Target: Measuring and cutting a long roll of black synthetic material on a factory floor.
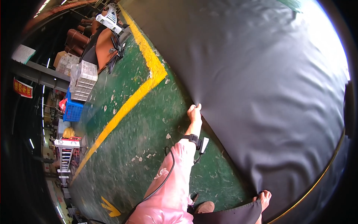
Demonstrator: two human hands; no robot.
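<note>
A large black sheet of smooth, leather-like material (268,93) spreads over the right side of the view, with soft creases running across it. My left hand (194,112) pinches its near edge around the middle of the view, and small folds fan out from the grip. Farther down the same edge, my right hand (264,199) has its fingers closed on the material. A black flap (233,214) hangs beside the right hand and hides part of that wrist and arm. My left arm wears a pink sleeve (167,183) and a black wrist strap (191,139) with a cable.
Green, chipped floor (149,119) carries a yellow painted line (123,114). Along the left stand white crates (85,80), a blue crate (73,111), brown rolls (77,39) and a white ladder-like frame (66,155). A dark cable (164,179) crosses my left sleeve. My shoe (205,207) shows below.
</note>
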